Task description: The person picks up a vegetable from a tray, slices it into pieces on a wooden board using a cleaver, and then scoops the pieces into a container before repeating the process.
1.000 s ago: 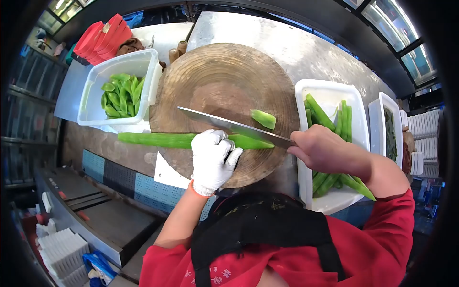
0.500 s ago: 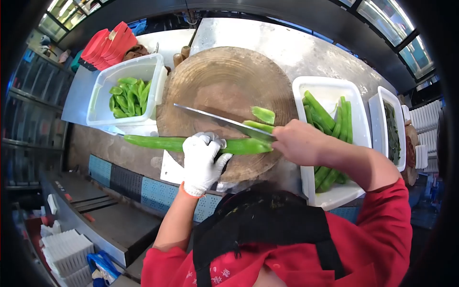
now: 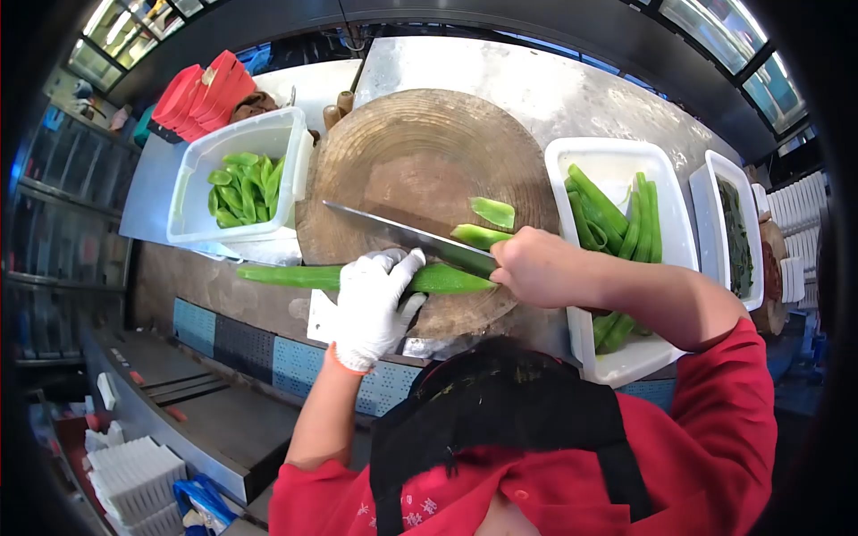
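On a round wooden chopping block [image 3: 429,179] lies a long, green, gourd-like vegetable [image 3: 447,279], its left end sticking out past the block. My left hand [image 3: 375,299], in a white glove, is closed over its middle. A cleaver-like knife [image 3: 402,234] is gripped in my right hand [image 3: 532,263]. Its blade slants up to the left, above and beside the vegetable's right end. My fingers hide the handle. Two cut green pieces lie beyond the blade: a short piece [image 3: 493,212] and a longer slice [image 3: 478,236] close to my right knuckles.
Left of the block, a clear plastic tub [image 3: 192,201] holds several cut green pieces. To the right, a white tub [image 3: 666,165] holds long green lengths. Beyond it stands a narrower white tub [image 3: 710,205] with dark leaves. Red baskets [image 3: 214,94] sit at the back left.
The knife and my right hand have shifted slightly left along the vegetable, nearer my gloved hand. My left thumb and fingers have moved a little. The whole view has shifted slightly.
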Tool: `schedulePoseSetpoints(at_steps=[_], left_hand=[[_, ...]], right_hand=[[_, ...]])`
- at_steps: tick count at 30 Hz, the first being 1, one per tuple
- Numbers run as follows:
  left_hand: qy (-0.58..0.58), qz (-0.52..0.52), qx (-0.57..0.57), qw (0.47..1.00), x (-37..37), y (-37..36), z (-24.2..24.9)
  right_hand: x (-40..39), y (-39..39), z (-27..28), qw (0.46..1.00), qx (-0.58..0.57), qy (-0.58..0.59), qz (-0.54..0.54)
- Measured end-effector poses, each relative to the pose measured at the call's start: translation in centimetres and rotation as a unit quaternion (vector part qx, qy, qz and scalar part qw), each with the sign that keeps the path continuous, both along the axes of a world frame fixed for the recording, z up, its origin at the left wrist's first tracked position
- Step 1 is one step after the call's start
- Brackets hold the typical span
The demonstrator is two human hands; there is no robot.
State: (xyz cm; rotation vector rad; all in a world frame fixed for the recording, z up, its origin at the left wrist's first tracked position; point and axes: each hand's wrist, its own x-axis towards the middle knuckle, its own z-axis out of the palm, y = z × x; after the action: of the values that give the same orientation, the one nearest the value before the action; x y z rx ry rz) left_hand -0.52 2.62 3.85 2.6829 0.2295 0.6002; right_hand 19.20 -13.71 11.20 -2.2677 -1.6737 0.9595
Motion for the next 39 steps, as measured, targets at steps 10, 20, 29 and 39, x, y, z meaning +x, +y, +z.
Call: schedulePoseSetpoints(at_steps=[10, 20, 29, 39], left_hand=[[-0.043, 0.028, 0.049, 0.997, 3.0, 0.8, -1.7], [-0.164, 0.028, -0.040, 0.985, 2.9, -1.2, -2.3], [-0.103, 0.041, -0.020, 0.994, 1.3, -1.7, -2.7], [-0.122, 0.035, -0.042, 0.991, -0.6, -1.7, -3.2]], right_hand=[[3.5, -0.8, 2.6, 0.997, 0.049, -0.052, -0.027], [2.7, -1.9, 4.3, 0.996, -0.077, -0.049, 0.012], [0.0, 0.3, -1.3, 0.997, 0.036, -0.037, 0.049], [-0.3, -0.5, 2.5, 0.999, -0.031, 0.001, 0.029]])
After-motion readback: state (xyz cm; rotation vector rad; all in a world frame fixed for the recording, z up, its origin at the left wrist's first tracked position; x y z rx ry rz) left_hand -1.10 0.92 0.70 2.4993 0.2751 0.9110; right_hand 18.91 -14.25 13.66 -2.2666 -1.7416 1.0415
